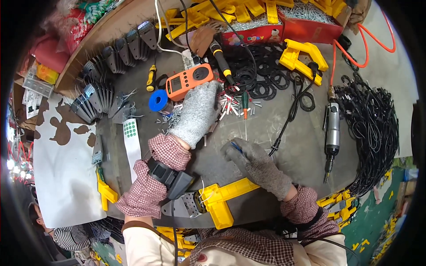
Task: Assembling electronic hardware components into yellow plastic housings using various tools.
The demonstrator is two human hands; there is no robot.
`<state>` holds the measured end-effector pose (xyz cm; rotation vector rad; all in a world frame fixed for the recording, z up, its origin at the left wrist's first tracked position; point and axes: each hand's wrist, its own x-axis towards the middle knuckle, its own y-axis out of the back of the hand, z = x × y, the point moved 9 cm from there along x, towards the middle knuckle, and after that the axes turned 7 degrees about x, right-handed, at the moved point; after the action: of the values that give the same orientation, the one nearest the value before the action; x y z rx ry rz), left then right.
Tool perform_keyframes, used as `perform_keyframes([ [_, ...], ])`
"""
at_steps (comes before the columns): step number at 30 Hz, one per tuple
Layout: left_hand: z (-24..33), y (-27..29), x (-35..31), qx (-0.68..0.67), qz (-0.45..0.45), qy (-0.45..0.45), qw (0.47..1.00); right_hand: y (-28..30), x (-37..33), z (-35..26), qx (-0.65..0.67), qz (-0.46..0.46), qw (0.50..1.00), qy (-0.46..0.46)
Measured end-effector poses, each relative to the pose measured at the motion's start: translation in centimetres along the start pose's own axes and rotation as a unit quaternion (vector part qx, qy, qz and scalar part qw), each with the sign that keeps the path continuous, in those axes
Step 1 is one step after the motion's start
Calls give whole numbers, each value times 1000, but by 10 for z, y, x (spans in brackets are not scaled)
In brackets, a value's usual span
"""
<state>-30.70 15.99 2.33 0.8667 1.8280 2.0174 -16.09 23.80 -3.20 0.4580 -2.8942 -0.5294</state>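
My left hand (197, 113), in a light grey knit glove, reaches over the table just below an orange meter with a socket (190, 82). Its fingertips are hidden from view, beside a scatter of small red and white pieces (228, 107). My right hand (262, 168), in a darker grey glove, is closed around a slim blue object (236, 146), of which only a bit shows. Below and between my hands lies a yellow plastic casing (220, 200) shaped like a T. A perforated grey metal plate (185, 205) with a thin white wire sits against its left end.
A green-handled screwdriver (245, 105) and a blue-rimmed spool (159, 101) lie near the left hand. Black rings (266, 84) pile up behind. An air screwdriver (332, 131) on an orange hose and bundled black cables (372, 128) are at right. Metal plates (94, 103) stand at left.
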Motion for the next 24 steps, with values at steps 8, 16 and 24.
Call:
perform_keyframes([
  [8, 3, 31, -22, -210, -12, -45, 977, 26, 4, -10, 45, 148, 988, -14],
  [16, 4, 77, -60, -457, 40, 16, 889, 29, 2, -10, 178, 121, 968, -131],
  [24, 23, 19, -99, -653, -94, 153, 736, 21, -4, -8, 246, 135, 953, -116],
])
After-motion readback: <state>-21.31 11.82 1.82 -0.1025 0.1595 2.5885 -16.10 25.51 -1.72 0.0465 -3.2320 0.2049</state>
